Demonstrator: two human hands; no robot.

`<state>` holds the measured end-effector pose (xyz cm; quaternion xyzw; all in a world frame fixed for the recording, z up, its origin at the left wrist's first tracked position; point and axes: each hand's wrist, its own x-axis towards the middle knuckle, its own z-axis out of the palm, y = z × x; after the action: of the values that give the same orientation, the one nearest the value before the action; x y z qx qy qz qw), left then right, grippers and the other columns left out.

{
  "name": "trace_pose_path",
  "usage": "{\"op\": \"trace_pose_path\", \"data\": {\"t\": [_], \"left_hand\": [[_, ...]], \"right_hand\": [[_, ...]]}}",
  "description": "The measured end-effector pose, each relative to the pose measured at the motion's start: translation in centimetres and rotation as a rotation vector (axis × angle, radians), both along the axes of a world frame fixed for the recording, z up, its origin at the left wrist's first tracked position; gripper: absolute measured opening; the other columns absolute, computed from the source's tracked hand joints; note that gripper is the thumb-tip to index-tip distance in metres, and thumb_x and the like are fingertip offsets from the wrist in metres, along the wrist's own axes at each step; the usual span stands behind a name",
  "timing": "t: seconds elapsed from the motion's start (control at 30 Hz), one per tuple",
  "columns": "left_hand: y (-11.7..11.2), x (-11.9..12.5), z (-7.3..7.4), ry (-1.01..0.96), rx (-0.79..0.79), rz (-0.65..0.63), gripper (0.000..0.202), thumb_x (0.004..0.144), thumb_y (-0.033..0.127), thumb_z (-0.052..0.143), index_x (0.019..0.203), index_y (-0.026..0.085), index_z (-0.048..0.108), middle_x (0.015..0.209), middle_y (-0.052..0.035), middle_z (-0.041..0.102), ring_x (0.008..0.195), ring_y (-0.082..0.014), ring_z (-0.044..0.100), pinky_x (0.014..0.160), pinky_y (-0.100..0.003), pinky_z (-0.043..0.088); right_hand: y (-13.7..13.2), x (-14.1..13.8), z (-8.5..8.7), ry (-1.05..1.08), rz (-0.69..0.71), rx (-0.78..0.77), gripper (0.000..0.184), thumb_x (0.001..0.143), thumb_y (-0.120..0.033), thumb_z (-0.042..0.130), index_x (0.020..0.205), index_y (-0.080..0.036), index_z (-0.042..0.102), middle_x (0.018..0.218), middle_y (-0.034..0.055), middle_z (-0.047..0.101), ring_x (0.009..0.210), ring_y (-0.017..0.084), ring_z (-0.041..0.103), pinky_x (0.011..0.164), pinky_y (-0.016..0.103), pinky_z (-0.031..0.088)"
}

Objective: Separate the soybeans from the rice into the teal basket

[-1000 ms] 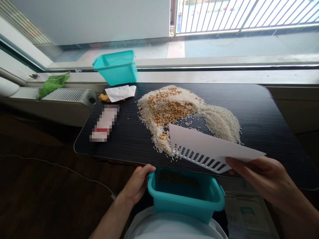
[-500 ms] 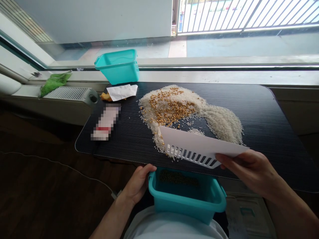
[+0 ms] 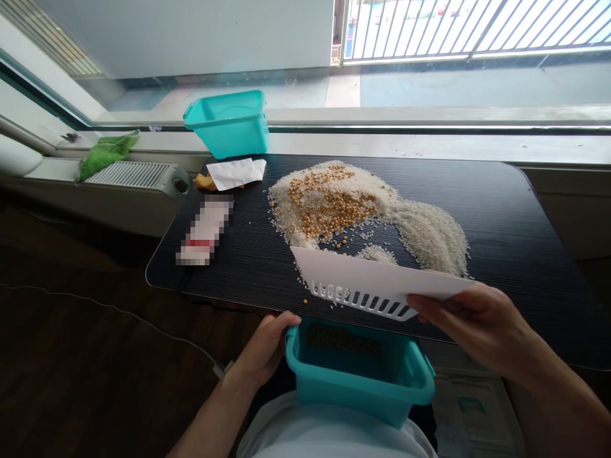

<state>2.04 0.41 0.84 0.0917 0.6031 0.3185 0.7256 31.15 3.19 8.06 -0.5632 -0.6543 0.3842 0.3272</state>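
My right hand (image 3: pixel 482 318) grips the right end of a flat white plastic strip (image 3: pixel 363 272) with a row of slots along its lower edge. The strip stands tilted over the near part of the table, hiding some grains behind it. Beyond it spreads a pile of white rice (image 3: pixel 429 235), with yellow-orange round peas or beans (image 3: pixel 329 207) mixed in on its left. My left hand (image 3: pixel 267 346) is closed on the left rim of a turquoise plastic bin (image 3: pixel 353 385), held below the table edge against my body. Small dark greenish grains (image 3: pixel 344 339) lie inside the bin.
A second turquoise bin (image 3: pixel 233 130) stands at the far left by the window. White paper (image 3: pixel 237 173) on something yellow and a blurred pinkish packet (image 3: pixel 207 229) lie on the dark table (image 3: pixel 515 254). A green cloth (image 3: pixel 109 154) hangs on the radiator (image 3: pixel 138 177).
The white strip has shifted left and slightly toward me at its left end. A single yellow pea now lies apart near the front table edge. My left hand stays on the bin.
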Motion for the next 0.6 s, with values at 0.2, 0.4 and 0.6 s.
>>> {"op": "trace_pose_path", "data": {"t": [0.2,0.4,0.6], "left_hand": [[0.5,-0.6,-0.1,-0.108,-0.024,0.015,0.016,0.056,0.027,0.079,0.061,0.015,0.070,0.058,-0.0009,0.066,0.053,-0.0130,0.055,0.055,-0.025,0.046],[0.5,-0.4,0.4,-0.052,0.026,-0.059,0.030,0.060,0.038,0.089,0.071,0.013,0.076,0.069,-0.0058,0.074,0.063,-0.0178,0.065,0.064,-0.028,0.052],[0.4,0.2,1.0,-0.090,0.099,-0.041,0.032,0.052,0.031,0.098,0.072,0.017,0.076,0.088,-0.0089,0.080,0.080,-0.0239,0.072,0.076,-0.032,0.056]], "right_hand": [[1.2,-1.9,0.2,-0.044,0.110,-0.003,0.031,0.091,-0.047,0.065,0.080,-0.024,0.082,0.079,0.0033,0.075,0.063,0.018,0.065,0.054,0.024,0.053],[1.5,-2.7,-0.2,-0.020,0.164,-0.006,0.030,0.092,-0.044,0.064,0.081,-0.021,0.080,0.074,0.0026,0.072,0.055,0.013,0.059,0.047,0.019,0.046],[-0.1,-0.6,0.1,-0.020,0.065,-0.086,0.033,0.083,-0.054,0.075,0.079,-0.022,0.083,0.082,0.0048,0.078,0.061,0.018,0.068,0.051,0.024,0.055]]}}
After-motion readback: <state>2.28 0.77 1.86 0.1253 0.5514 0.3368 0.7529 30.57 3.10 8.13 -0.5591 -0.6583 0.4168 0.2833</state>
